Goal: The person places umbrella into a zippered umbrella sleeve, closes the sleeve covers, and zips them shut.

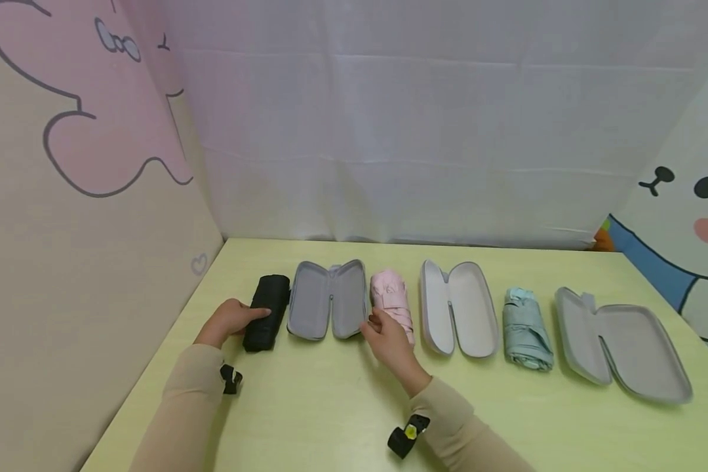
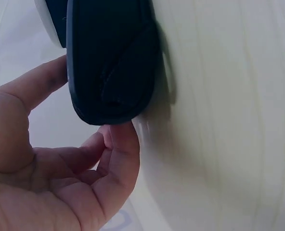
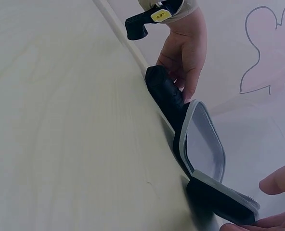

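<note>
A left hand (image 1: 230, 321) is pinching a black bundle (image 1: 273, 298), thumb on top, just left of the dark-backed grey case (image 1: 310, 301), which is lying open on a table (image 1: 307, 406). At the case's right edge a right hand (image 1: 392, 344) is spreading its grip: its fingers are touching the outer side, while its thumb is standing clear of the rim. A pink bundle (image 1: 391, 288) is lying just right of the case, partly behind that hand. Farther right of the case, a white-lined case (image 1: 476, 311) is lying open, then a mint bundle (image 1: 525, 321) is resting, and farthest from it a light grey case (image 1: 640, 347) is lying open.
</note>
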### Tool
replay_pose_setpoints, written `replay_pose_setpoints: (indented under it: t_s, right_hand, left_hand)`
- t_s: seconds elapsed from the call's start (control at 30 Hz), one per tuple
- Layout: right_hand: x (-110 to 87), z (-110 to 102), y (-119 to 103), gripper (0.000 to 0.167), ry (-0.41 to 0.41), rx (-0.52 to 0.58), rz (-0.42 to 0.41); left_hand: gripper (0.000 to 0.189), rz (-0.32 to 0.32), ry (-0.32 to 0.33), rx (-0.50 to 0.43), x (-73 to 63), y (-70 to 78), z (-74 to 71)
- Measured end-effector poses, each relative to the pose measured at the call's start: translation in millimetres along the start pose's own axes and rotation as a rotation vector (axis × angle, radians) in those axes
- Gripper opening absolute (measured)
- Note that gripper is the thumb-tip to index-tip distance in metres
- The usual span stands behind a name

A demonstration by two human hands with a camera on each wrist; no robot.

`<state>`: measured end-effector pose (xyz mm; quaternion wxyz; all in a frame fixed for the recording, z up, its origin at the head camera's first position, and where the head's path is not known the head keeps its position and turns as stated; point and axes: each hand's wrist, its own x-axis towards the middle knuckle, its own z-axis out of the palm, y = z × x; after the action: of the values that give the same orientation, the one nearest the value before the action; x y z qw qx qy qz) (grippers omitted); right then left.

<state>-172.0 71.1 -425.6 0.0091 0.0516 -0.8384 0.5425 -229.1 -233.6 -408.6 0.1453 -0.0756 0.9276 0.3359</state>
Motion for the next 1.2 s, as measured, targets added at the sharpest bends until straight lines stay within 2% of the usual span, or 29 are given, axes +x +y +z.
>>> replay_pose_setpoints:
  t_s: [0.23, 0.53, 0.83, 0.93, 1.07, 1.2]
  right_hand:
    - [0.2, 6.1, 2.7, 0.046, -0.006, -0.016, 0.025]
    - [1.0, 8.2, 4.5, 0.045, 0.011, 0.017, 0.033]
    - [1.6, 8.4, 3.5, 0.043, 0.029, 0.042, 0.019]
    - [1.5, 10.1, 4.6, 0.042, 0.031, 0.038, 0.021]
    - [1.7, 11.9, 6.0, 0.040, 0.047, 0.047, 0.007]
    - [2.6, 11.7, 7.4, 0.040, 0.061, 0.049, -0.007]
  left_hand:
    - [0.040, -0.019, 0.001, -0.056, 3.6, -0.5, 2.8]
    - [0.041, -0.039, -0.018, -0.137, 0.7, 3.1, 7.8]
    - [0.039, -0.079, 0.005, -0.293, 5.2, -0.5, 13.3]
    - [0.044, -0.080, 0.010, -0.360, 5.4, -2.2, 14.2]
    - [0.063, -0.070, 0.005, -0.468, 3.7, -3.9, 13.7]
    - [0.073, -0.112, 0.019, -0.542, 3.7, -3.2, 12.0]
